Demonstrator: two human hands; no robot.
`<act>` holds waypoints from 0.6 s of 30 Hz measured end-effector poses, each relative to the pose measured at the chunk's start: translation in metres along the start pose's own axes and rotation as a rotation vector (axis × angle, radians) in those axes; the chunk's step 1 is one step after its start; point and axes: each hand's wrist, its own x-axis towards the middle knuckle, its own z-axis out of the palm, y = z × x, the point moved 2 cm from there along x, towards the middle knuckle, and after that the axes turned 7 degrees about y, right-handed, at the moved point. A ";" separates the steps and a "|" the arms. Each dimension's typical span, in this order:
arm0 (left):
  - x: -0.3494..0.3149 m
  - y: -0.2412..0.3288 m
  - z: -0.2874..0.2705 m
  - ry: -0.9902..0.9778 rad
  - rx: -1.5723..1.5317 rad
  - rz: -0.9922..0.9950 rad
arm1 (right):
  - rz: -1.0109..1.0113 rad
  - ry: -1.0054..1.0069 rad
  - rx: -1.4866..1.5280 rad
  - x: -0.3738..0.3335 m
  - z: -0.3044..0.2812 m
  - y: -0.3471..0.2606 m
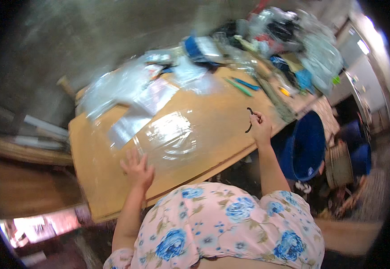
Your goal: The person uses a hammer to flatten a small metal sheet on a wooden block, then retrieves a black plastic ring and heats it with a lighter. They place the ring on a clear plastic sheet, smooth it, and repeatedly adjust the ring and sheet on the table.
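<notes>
My left hand (137,169) rests with its fingers spread on the near left part of the table, at the edge of a clear plastic sheet (170,132) that lies flat and shines. Farther right, over the tabletop, my right hand (261,126) is closed around a thin black curved tool (249,110). Its two ends stick out above and below the fingers; the part in the grip is hidden, so its exact kind does not show. A silvery sheet (130,124) lies beyond my left hand. Past my right hand are a green pen-like tool (240,88) and a blue one (246,84).
The wooden table (94,179) stands against a grey wall. Crumpled clear plastic (114,92) covers its far left; a heap of plastic bags (293,36) fills the far right. A yellow-handled tool (285,92) lies nearby. A blue barrel (310,145) stands beside the right edge.
</notes>
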 end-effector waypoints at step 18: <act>0.019 0.126 0.036 0.114 -0.274 0.263 | 0.105 -0.249 -0.995 0.124 -0.092 0.145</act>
